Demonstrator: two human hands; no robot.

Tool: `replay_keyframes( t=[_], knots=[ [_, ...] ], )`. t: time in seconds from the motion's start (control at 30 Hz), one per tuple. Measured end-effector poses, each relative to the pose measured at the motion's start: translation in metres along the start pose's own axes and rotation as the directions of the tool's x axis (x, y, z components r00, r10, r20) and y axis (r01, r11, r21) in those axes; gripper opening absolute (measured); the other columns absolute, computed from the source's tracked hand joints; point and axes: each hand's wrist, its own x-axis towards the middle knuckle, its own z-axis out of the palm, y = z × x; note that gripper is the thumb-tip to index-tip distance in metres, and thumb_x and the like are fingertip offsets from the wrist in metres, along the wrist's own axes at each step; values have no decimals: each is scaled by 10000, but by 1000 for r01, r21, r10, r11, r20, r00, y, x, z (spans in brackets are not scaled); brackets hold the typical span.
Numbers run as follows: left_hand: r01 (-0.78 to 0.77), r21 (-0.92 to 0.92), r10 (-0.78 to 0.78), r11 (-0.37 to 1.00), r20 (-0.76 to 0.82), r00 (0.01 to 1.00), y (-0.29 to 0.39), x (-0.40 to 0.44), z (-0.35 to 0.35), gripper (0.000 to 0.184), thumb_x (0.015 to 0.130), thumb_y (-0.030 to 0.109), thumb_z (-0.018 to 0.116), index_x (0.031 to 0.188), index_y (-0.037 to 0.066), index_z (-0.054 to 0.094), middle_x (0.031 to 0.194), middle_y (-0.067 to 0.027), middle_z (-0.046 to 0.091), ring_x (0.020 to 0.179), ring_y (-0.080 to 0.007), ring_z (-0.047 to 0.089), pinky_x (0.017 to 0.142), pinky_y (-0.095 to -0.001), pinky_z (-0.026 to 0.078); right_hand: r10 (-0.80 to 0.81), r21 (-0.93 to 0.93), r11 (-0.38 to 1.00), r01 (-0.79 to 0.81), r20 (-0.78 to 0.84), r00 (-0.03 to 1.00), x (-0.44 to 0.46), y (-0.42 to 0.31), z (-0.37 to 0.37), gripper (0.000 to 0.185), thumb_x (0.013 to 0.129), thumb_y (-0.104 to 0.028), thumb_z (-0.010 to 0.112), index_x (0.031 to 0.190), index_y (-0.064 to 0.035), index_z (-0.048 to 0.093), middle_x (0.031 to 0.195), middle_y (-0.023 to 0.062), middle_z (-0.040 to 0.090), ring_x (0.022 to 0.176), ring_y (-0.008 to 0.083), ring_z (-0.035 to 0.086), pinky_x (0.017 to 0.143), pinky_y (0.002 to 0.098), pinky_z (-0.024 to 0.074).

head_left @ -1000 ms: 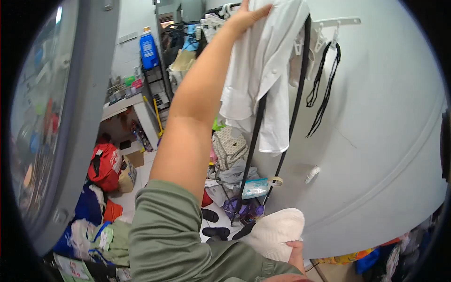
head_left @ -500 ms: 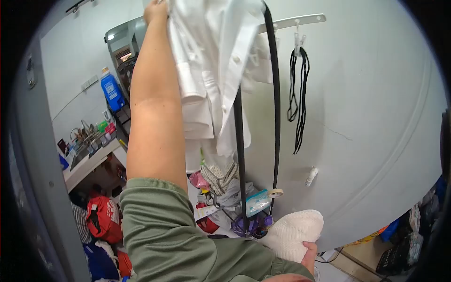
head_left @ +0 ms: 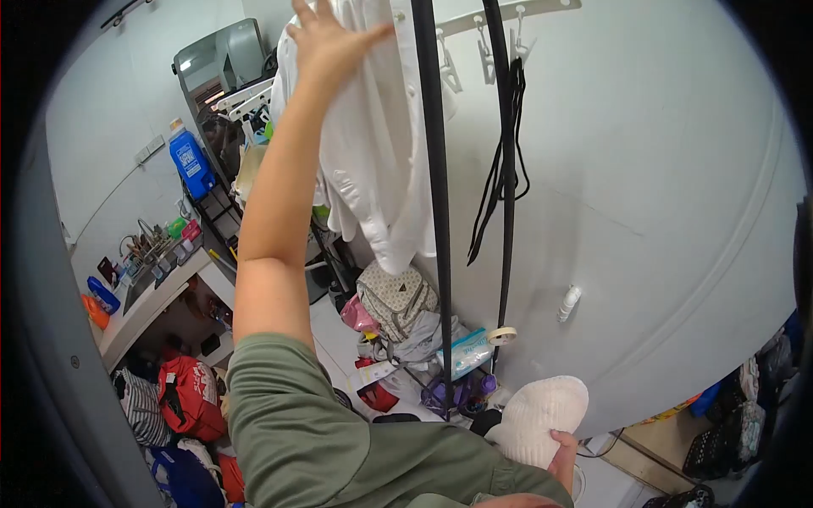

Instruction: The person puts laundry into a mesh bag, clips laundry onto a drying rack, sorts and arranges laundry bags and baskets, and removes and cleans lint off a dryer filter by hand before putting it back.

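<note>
Left hand [head_left: 329, 44], spread wide, is in front of a white shirt [head_left: 366, 127] at upper centre; whether they touch, I cannot tell. Right hand [head_left: 562, 452] grips a white ribbed cloth [head_left: 539, 416] at lower right, below a tape roll [head_left: 503, 340].

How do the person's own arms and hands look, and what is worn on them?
The left hand wears no glove, and no watch or bracelet shows at its wrist. The upper arm on that side has a short grey-green sleeve, loose and creased, without visible print. The right hand is also gloveless, but only partly in view.
</note>
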Motion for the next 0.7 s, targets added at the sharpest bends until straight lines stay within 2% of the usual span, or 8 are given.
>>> replay_keyframes(
  t=[0.07, 0.2, 0.4, 0.47, 0.5, 0.53, 0.6, 0.7],
  knots=[
    [-203, -156, 225, 967, 133, 965, -12, -21, 7, 578, 680, 92, 549, 1226, 92, 359, 1093, -198, 514, 984, -309, 524, 825, -336, 410, 21, 15, 1000, -20, -21, 1000, -5, 2, 3, 690, 607, -113, 545, 1232, 30, 291, 1128, 229, 459, 1010, 400, 486, 827, 537, 422],
    [-55, -451, 223, 891, 329, 918, -30, 9, -6, 444, 650, -85, 429, 1064, 61, 492, 981, -214, 549, 907, -347, 533, 752, -367, 414, 19, 31, 999, -19, 10, 1000, 1, 7, -9, 704, 599, -122, 552, 1237, 21, 289, 1123, 227, 462, 996, 397, 494, 817, 535, 427],
    [-209, -299, 293, 931, 269, 918, -41, 43, 9, 288, 708, 10, 419, 914, 58, 614, 838, -154, 608, 789, -293, 581, 697, -340, 442, -8, 90, 996, 11, -36, 999, -2, 7, 9, 704, 601, -137, 554, 1237, 16, 294, 1121, 228, 464, 1002, 397, 489, 824, 520, 428],
    [395, -504, 103, 768, 706, 701, -86, 70, 56, 263, 751, 29, 427, 938, 43, 612, 775, -123, 624, 723, -217, 583, 661, -320, 445, -39, 39, 998, 41, -45, 998, 0, 8, 14, 707, 603, -147, 554, 1238, 16, 291, 1121, 228, 464, 1001, 397, 490, 824, 517, 429],
    [496, -146, -150, 856, 848, 508, -79, 84, 38, 213, 782, 79, 475, 931, 25, 617, 742, -108, 630, 690, -165, 567, 652, -299, 445, -64, -9, 998, 64, -53, 997, 1, 8, 16, 709, 604, -158, 554, 1238, 17, 288, 1121, 228, 463, 1000, 397, 490, 825, 513, 429],
    [495, -146, -150, 856, 848, 509, -79, 80, 36, 213, 782, 79, 475, 931, 25, 617, 742, -108, 630, 690, -165, 567, 652, -299, 445, -65, -9, 998, 64, -51, 997, 3, 6, 18, 709, 604, -158, 554, 1238, 17, 288, 1121, 228, 463, 1000, 397, 490, 825, 513, 429],
    [267, -293, -31, 918, 618, 786, -83, 71, 33, 192, 772, 105, 520, 910, 24, 626, 757, -118, 635, 686, -168, 572, 655, -294, 448, 23, 15, 1000, -22, -66, 998, 3, 5, 20, 708, 607, -169, 554, 1235, 22, 289, 1118, 228, 464, 998, 393, 492, 819, 511, 434],
    [189, -218, -49, 957, 523, 851, -99, 60, 31, 189, 752, 132, 551, 900, 50, 635, 812, -151, 632, 737, -241, 598, 677, -324, 454, 31, 12, 999, -31, -58, 998, 8, 6, 24, 700, 606, -164, 556, 1229, 26, 298, 1115, 229, 467, 992, 393, 497, 820, 509, 434]
  ],
)
